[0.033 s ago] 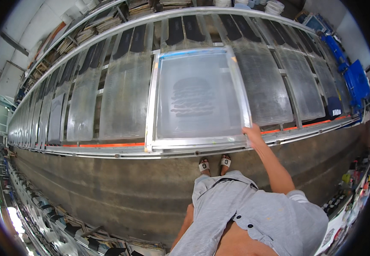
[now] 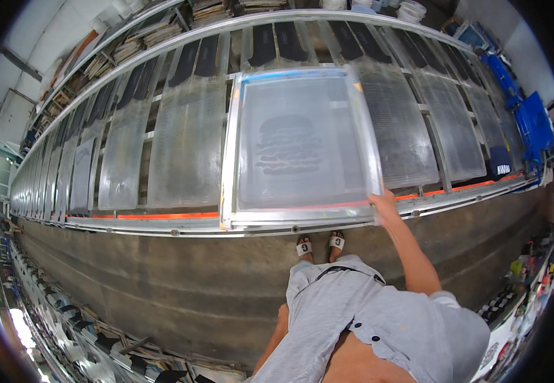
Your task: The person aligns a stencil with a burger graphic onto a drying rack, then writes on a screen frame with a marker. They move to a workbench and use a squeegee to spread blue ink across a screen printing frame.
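A silk-screen frame (image 2: 226, 172) lies over the printing table, with a silvery metal border and pale mesh (image 2: 302, 191). A faint layered burger shape (image 2: 291, 147) shows in the mesh's middle. My right hand (image 2: 385, 205) is closed around the frame's near right corner, its arm reaching up from the lower right. My left arm hangs beside my grey clothing, and my left hand (image 2: 282, 314) is mostly hidden there, so its fingers do not show.
Clear-topped print boards (image 2: 187, 153) line the long table on both sides, with dark fabric pieces (image 2: 273, 43) at their far ends. An orange strip (image 2: 162, 216) and metal rail (image 2: 245, 230) edge the near side. Blue equipment (image 2: 535, 124) stands at the right end.
The screen frame has shifted slightly right and nearer to me at its near right corner, with my right hand still on it.
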{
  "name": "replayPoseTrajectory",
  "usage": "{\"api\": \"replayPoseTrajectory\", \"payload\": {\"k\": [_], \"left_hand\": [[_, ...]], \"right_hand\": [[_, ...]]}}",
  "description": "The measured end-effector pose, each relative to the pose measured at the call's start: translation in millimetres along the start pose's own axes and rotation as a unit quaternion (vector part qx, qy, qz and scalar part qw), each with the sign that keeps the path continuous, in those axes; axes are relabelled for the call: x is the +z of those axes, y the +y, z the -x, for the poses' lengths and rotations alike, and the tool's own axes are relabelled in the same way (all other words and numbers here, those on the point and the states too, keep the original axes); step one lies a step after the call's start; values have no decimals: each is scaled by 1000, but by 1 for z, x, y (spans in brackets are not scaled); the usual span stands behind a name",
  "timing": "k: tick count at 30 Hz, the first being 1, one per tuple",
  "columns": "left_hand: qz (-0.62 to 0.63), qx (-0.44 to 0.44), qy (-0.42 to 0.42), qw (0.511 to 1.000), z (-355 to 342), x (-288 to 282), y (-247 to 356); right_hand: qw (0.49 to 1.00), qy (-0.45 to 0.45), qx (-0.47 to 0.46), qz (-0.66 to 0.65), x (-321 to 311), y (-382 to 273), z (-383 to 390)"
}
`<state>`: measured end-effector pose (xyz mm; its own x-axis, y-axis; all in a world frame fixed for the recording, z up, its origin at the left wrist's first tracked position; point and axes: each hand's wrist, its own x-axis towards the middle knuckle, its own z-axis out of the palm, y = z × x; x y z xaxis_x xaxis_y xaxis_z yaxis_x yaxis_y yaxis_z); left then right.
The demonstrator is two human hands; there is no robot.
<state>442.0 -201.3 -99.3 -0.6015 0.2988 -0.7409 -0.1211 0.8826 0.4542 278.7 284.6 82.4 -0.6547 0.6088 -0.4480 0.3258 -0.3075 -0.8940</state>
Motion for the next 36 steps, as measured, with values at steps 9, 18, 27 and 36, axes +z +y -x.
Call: {"api": "replayPoseTrajectory", "payload": {"k": [9, 18, 27, 36], "left_hand": [[37, 46, -103, 993, -43, -84, 13], [267, 118, -154, 944, -115, -243, 154], [534, -78, 271, 797, -238, -299, 195], [251, 39, 500, 828, -223, -335, 243]], "right_hand": [[956, 288, -55, -4, -176, -16, 164], [782, 616, -89, -43, -316, 88, 408], [665, 722, 10, -188, -245, 186, 459], [676, 713, 183, 22, -342, 331, 536]]}}
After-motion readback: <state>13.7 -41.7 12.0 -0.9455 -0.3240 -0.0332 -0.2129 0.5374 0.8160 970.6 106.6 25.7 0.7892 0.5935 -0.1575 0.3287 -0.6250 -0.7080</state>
